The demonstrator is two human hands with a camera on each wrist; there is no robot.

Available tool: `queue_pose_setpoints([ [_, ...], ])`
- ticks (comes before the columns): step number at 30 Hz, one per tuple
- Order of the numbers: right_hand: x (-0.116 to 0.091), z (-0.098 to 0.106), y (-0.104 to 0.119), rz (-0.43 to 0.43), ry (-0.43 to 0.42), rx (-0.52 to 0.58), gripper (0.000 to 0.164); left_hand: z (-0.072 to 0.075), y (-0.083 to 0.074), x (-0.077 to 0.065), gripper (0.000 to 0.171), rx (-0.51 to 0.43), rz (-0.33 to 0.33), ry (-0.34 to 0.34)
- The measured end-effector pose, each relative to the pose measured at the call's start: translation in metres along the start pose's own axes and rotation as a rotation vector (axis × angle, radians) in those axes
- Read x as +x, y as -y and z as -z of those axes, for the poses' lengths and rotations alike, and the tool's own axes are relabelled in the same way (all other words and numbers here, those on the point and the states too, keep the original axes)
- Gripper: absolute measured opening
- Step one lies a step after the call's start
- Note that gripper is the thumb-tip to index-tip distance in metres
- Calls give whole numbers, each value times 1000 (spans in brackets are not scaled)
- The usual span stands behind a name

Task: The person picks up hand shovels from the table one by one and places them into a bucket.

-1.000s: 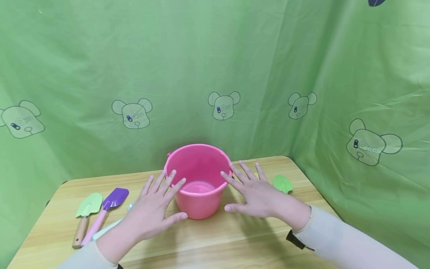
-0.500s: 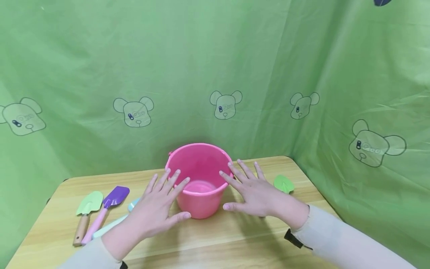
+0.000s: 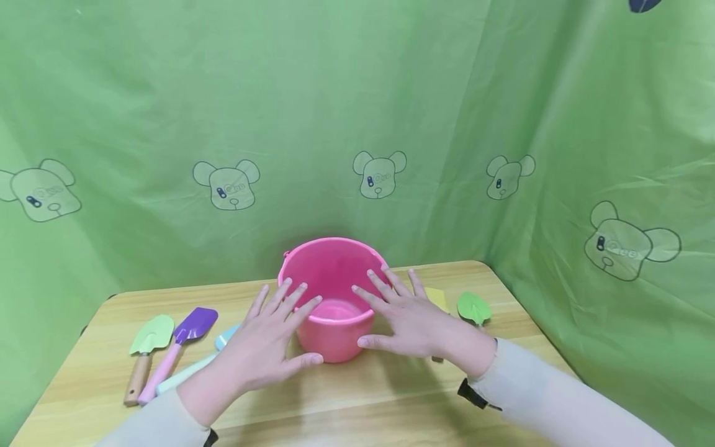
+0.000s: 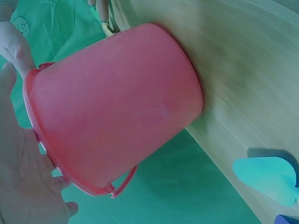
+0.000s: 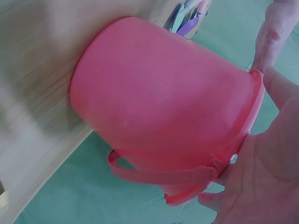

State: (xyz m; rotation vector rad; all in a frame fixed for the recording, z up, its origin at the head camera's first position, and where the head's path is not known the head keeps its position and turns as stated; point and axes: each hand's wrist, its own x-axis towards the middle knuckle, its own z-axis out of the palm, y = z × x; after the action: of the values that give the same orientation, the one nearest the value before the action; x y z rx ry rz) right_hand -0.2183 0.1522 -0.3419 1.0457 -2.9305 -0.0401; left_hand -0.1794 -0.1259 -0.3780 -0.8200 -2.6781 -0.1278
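Note:
A pink bucket (image 3: 335,341) stands upright on the wooden table in the head view, and its inside shows no contents. Before its near left rim is my left hand (image 3: 262,341), fingers spread and straight, holding nothing. My right hand (image 3: 410,320) is spread likewise at the near right rim. Both wrist views show palms close beside the bucket's rim; whether they touch it I cannot tell. The bucket's handle (image 5: 159,176) hangs down its far side in the right wrist view.
Left on the table (image 3: 335,410) lie a light green trowel (image 3: 152,335) with a wooden handle, a purple shovel (image 3: 195,324) with a pink handle and a partly hidden light blue tool (image 3: 226,337). Right are a green trowel (image 3: 473,307) and a yellow tool (image 3: 437,298), partly covered. Green cloth (image 3: 313,93) hangs behind.
My right hand has shifted left over the bucket's near right rim, uncovering part of the yellow tool. My left hand has shifted slightly right. The view has turned slightly; the bucket stays in place.

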Motion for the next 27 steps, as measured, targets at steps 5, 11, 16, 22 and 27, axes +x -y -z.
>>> queue_pose_setpoints([
  [5, 5, -1, 3, 20, -7, 21, 84, -2, 0, 4, 81, -8, -20, -25],
  [11, 10, -1, 4, 43, 22, 67, 82, -6, 0, 6, 81, -19, -44, -47],
  [16, 12, 1, 3, 63, 39, 74, 81, -8, 0, 9, 77, -41, -68, -78],
  [22, 15, 1, 2, 123, 31, 79, 80, -10, 1, 12, 71, -58, -102, -106],
  [27, 20, -1, 0, 187, 12, 77, 73, -13, 3, 14, 65, -80, -127, -128],
])
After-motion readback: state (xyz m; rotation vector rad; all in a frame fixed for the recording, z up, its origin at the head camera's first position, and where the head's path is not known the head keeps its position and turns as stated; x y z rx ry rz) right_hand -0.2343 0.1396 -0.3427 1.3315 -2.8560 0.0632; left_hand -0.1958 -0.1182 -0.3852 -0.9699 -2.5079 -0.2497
